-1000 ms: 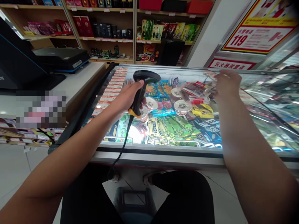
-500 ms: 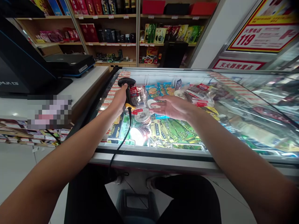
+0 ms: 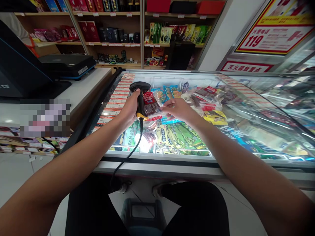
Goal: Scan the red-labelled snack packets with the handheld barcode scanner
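Note:
My left hand [image 3: 130, 106] is wrapped round the handle of a black and yellow barcode scanner [image 3: 140, 101], with the thumb on top below its head. A black cable hangs from the handle's lower end. Fingers of my right hand [image 3: 176, 109] pinch the right corner of a clear plastic food packet [image 3: 154, 105] with a red label. The packet lies just right of the scanner, which partly covers it. Below these are round tubs [image 3: 147, 139] and green popsicle packets [image 3: 187, 137] inside a lit glass-topped freezer [image 3: 137, 159].
At left a white counter [image 3: 98, 75] carries a black scale [image 3: 66, 64] and a dark terminal [image 3: 19, 62]. Shelves [image 3: 110, 44] of boxed goods stand behind. Below the freezer edge are my legs and a grey stool [image 3: 144, 209].
My right hand has gone from open, spread fingers to pinching the packet's corner. The scanner has shifted slightly right with my left hand, and the packet shows its dark back side more.

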A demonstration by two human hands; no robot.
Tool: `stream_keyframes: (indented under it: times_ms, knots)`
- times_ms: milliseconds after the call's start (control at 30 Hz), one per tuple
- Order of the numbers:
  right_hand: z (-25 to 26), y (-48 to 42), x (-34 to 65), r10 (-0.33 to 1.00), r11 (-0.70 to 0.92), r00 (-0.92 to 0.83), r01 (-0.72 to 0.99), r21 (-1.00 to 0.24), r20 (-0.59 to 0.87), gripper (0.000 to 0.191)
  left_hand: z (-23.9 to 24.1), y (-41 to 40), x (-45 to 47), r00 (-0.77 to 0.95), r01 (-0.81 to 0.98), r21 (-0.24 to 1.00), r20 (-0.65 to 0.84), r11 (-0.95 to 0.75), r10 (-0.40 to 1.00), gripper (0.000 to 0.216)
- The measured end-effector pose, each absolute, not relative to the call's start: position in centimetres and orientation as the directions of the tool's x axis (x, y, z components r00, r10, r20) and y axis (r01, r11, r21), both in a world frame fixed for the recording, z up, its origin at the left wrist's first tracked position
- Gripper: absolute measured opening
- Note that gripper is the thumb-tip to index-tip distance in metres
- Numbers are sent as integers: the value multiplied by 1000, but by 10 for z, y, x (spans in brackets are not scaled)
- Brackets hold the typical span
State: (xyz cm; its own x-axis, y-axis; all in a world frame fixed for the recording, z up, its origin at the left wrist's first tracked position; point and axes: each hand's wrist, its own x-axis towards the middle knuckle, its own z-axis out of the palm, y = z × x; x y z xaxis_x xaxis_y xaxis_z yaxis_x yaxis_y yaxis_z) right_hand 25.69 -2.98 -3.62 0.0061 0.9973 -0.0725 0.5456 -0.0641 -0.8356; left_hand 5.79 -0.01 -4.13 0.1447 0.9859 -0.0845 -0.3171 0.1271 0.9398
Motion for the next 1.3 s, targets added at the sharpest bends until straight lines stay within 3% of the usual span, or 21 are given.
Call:
stream_keyframes:
  times_ms: [133, 267, 333, 500, 733, 1300]
  knots:
    - [-29, -33, 256, 989, -125, -4, 506, -853, -148, 26, -42, 2, 57, 153, -247, 962, -80, 116, 985, 44]
    - [-21, -32, 261, 975, -222, 77, 364, -905, -208, 16, -36, 0, 52, 67, -139, 990, -23, 33, 997, 46]
    - [-22, -28, 267, 978, -194, 135, 280, -940, -162, 11, -27, -8, 50, 80, -98, 995, 12, -4, 997, 47]
    - [-29, -14, 281, 973, 25, 224, 152, -988, 59, 11, -6, -35, 51, 316, -58, 997, -30, 51, 948, 49]
    - [-30, -12, 282, 960, 94, 243, 183, -979, 138, 11, -6, -50, 55, 466, -29, 997, -50, 72, 883, 45]
    - [-21, -19, 278, 954, 76, 269, 210, -975, 132, 12, -6, -46, 54, 433, -17, 998, -42, 54, 900, 47]
